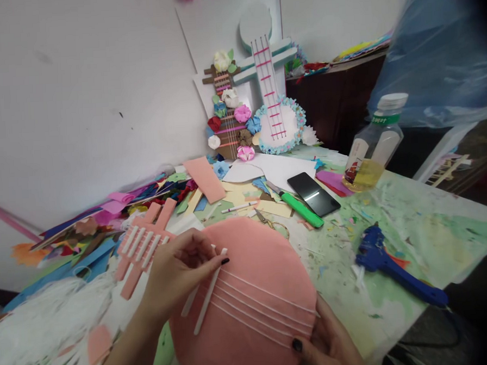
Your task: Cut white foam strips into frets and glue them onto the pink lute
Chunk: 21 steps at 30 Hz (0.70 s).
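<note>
A round pink paper instrument body (267,257) is tilted in front of me, with several thin white strings (253,300) running across it. Its pink neck (159,224), lined with short white strips, extends to the left behind my wrist. My left hand (178,270) pinches the upper end of a white paper strip (208,304) lying across the strings. Beside it, partly behind my fingers, is a second white strip (189,303). With thumb on the front and fingers behind, my right hand (331,338) grips the body's lower right edge.
Behind the body lie scissors (271,220), a green utility knife (302,208) and a phone (314,194). A blue glue gun (397,267) and a bottle (374,143) stand or lie right. Paper scraps (94,223) pile left; two decorated paper instruments (269,88) lean at the back.
</note>
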{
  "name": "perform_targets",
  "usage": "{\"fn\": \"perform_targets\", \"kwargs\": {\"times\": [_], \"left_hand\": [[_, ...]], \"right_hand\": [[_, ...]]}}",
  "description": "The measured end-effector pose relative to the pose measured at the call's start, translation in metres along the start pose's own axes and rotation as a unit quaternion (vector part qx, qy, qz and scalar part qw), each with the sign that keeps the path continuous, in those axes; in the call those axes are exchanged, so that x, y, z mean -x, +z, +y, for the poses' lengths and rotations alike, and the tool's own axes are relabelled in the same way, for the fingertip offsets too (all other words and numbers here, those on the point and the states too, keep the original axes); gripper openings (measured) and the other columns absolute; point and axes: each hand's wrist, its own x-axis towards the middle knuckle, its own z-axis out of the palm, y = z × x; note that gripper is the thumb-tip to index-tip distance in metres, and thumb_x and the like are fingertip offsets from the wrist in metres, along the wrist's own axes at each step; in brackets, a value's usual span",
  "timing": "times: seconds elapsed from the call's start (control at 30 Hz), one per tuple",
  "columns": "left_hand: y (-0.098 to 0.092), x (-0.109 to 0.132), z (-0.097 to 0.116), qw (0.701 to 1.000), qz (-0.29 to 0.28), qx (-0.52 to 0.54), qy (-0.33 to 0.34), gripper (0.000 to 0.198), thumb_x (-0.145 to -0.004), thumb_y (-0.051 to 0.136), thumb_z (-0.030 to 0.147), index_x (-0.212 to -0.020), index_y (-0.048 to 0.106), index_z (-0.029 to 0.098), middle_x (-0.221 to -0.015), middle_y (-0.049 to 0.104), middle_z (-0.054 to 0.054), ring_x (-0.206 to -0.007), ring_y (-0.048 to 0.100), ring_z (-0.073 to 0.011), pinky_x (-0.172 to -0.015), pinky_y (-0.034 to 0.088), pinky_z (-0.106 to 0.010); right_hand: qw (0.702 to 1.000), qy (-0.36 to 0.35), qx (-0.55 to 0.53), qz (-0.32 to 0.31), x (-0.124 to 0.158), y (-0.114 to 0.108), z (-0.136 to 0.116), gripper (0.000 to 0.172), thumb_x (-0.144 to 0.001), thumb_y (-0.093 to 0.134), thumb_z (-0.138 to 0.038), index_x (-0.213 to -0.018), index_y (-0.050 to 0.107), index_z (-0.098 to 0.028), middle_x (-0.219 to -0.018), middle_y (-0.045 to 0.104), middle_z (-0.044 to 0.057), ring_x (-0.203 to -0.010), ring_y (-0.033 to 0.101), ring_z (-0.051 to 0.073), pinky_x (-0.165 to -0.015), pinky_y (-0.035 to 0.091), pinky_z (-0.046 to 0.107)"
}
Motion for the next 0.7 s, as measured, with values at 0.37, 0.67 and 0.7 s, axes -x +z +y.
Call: {"fn": "perform_targets", "kwargs": {"times": [0.37,0.67,0.7], "left_hand": [[0.0007,-0.0001,-0.0026,0.999,-0.011,0.030,-0.006,0.025,-0.068,0.073,0.026,-0.065,0.049,0.017,-0.066,0.059,0.000,-0.071,0.063,-0.0150,-0.062,0.052,-0.024],[0.0048,-0.0006,0.0023,1.000,-0.002,0.020,-0.006,0.025,-0.068,0.072,0.028,-0.066,0.050,0.016,-0.067,0.061,-0.001,-0.069,0.064,-0.0152,-0.059,0.052,-0.023],[0.0053,-0.0007,0.0024,1.000,0.001,0.020,-0.007,0.025,-0.068,0.072,0.029,-0.066,0.050,0.016,-0.067,0.061,-0.001,-0.069,0.064,-0.0153,-0.059,0.052,-0.023]], "right_hand": [[1.000,0.003,0.017,-0.006,0.0015,-0.0048,0.0018,0.067,-0.068,0.072,-0.043,-0.128,0.048,-0.028,-0.124,0.060,0.011,-0.117,0.054,0.028,-0.095,0.045,0.040],[1.000,0.002,0.016,-0.004,0.0010,-0.0021,-0.0011,0.070,-0.070,0.071,-0.042,-0.132,0.044,-0.026,-0.125,0.059,0.012,-0.116,0.054,0.028,-0.098,0.043,0.042],[1.000,0.001,0.017,-0.004,0.0009,-0.0024,-0.0010,0.070,-0.070,0.071,-0.042,-0.132,0.044,-0.026,-0.125,0.059,0.012,-0.116,0.055,0.028,-0.097,0.043,0.042]]}}
